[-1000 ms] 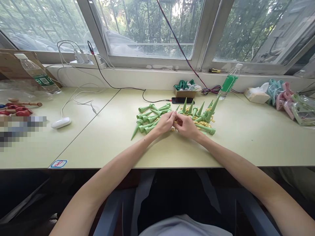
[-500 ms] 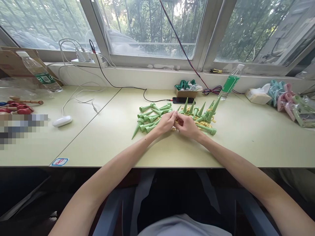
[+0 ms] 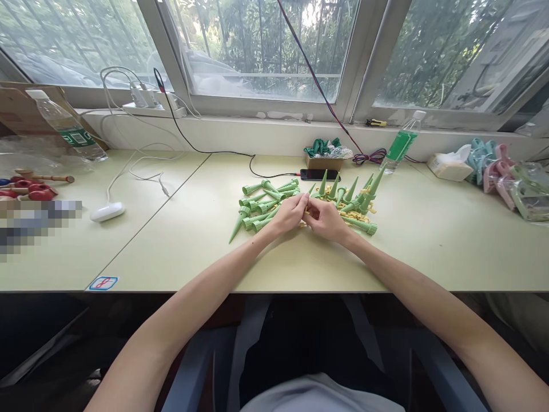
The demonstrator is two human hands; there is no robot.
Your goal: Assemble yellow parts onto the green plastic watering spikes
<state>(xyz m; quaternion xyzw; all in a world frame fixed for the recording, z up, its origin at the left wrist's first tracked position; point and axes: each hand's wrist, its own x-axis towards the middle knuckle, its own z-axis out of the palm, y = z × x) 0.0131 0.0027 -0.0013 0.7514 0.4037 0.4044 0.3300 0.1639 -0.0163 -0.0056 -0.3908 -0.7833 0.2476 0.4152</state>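
My left hand [image 3: 291, 213] and my right hand [image 3: 326, 220] meet fingertip to fingertip above the desk, both closed. A bit of yellow shows between them, but the fingers hide what they hold. Just behind the fingertips a thin green tip [image 3: 313, 187] rises; whether it is held, I cannot tell. Left of my hands lie several green plastic cone spikes [image 3: 253, 220] with ribbed caps. Beyond and to the right, more green spikes [image 3: 352, 189] stand point up or lean, among small yellow plastic pieces [image 3: 359, 217]. One green spike [image 3: 363, 226] lies beside my right hand.
Behind the spikes lie a phone [image 3: 319, 175] on a cable and a small box [image 3: 325, 162]. A bottle [image 3: 401, 146], tissues [image 3: 449, 166] and plastic clips [image 3: 497, 171] are at right. A white mouse [image 3: 107, 212], another bottle [image 3: 77, 134] and red wooden toys [image 3: 32, 191] are at left.
The view shifts slightly. My hands stay together in nearly the same place, with only tiny finger movement. The spikes around them keep their positions.
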